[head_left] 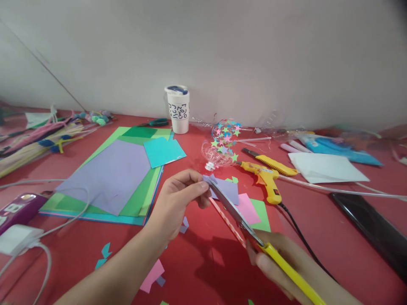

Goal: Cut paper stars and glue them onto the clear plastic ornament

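My left hand (178, 199) pinches a small piece of lilac paper (227, 190) between thumb and fingers, just above the red table (203, 258). My right hand (286, 267) grips yellow-handled scissors (241, 218). Their blades reach up and left, and the tips meet the lilac paper's left edge. Pink paper (248, 207) and green paper (262, 214) lie flat under the blades.
A stack of coloured sheets (111, 182) lies to the left. Behind stand a white cup (178, 110), a clear ball covered in stars (224, 144), a yellow glue gun (265, 178) with its black cord, and a yellow knife (273, 163). A black phone (372, 228) is right. Chargers and cables lie left.
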A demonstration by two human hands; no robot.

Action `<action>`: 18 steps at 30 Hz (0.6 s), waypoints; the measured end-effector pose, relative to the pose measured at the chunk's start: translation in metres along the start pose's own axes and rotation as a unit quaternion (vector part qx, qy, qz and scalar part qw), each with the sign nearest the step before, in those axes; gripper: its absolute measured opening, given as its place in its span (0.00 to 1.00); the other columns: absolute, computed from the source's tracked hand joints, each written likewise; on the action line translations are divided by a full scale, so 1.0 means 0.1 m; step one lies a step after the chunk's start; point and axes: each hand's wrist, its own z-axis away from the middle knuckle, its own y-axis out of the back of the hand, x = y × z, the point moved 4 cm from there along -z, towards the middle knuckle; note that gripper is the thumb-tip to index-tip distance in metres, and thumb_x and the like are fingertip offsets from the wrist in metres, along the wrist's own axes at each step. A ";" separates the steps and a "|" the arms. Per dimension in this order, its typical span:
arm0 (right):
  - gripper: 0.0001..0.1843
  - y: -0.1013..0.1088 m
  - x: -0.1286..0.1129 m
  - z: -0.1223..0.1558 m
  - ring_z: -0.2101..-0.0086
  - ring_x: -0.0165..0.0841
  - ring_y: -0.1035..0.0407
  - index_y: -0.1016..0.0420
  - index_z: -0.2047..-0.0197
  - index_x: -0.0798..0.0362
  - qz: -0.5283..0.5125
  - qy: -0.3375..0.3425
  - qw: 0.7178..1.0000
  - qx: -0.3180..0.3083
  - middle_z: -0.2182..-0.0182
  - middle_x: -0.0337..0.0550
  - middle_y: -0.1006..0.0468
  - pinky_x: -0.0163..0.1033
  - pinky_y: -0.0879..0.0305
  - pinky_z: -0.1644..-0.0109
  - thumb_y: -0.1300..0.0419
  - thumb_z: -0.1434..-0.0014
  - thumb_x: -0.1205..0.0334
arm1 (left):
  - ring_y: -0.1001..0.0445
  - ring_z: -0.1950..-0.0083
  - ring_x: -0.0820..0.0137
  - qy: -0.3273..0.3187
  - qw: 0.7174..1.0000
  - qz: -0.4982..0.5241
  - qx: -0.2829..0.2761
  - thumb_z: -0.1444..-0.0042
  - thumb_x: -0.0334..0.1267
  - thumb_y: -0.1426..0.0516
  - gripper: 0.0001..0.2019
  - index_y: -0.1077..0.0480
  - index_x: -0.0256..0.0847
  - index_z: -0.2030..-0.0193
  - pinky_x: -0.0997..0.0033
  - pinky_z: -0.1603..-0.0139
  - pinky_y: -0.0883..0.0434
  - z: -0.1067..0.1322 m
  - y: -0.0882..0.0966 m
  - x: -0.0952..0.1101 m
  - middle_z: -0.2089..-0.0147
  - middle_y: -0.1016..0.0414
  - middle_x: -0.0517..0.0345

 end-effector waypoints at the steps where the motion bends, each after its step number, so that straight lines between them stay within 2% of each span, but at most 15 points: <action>1: 0.33 0.01 -0.01 0.01 0.84 0.23 0.51 0.46 0.76 0.49 0.002 -0.001 1.000 0.002 0.81 0.31 0.46 0.33 0.57 0.83 0.53 0.51 0.24 | 0.31 0.78 0.77 -0.001 1.000 -0.003 0.002 0.52 0.33 0.40 0.04 0.30 0.38 0.76 0.79 0.76 0.36 0.00 0.00 0.00 0.79 0.28 0.62; 4: 0.32 0.01 -0.03 0.03 0.84 0.24 0.50 0.46 0.75 0.49 0.011 -0.004 1.000 -0.012 0.82 0.30 0.45 0.33 0.55 0.82 0.54 0.49 0.25 | 0.32 0.78 0.77 0.002 1.000 -0.010 0.004 0.52 0.33 0.40 0.05 0.30 0.38 0.76 0.78 0.76 0.37 0.00 0.01 0.00 0.79 0.28 0.62; 11: 0.34 0.00 0.00 0.00 0.86 0.22 0.56 0.54 0.76 0.48 -0.007 -0.027 0.999 -0.034 0.86 0.27 0.50 0.32 0.59 0.84 0.55 0.51 0.23 | 0.32 0.79 0.77 0.001 1.000 -0.011 0.007 0.53 0.33 0.40 0.04 0.30 0.39 0.76 0.78 0.76 0.37 -0.01 0.01 -0.01 0.80 0.29 0.62; 18: 0.32 0.00 0.00 0.01 0.88 0.21 0.57 0.51 0.76 0.48 -0.032 -0.038 0.998 -0.037 0.89 0.25 0.51 0.32 0.62 0.85 0.53 0.50 0.25 | 0.32 0.79 0.78 -0.009 1.000 -0.024 0.010 0.53 0.33 0.40 0.05 0.30 0.39 0.77 0.77 0.76 0.37 -0.01 0.01 0.00 0.80 0.29 0.63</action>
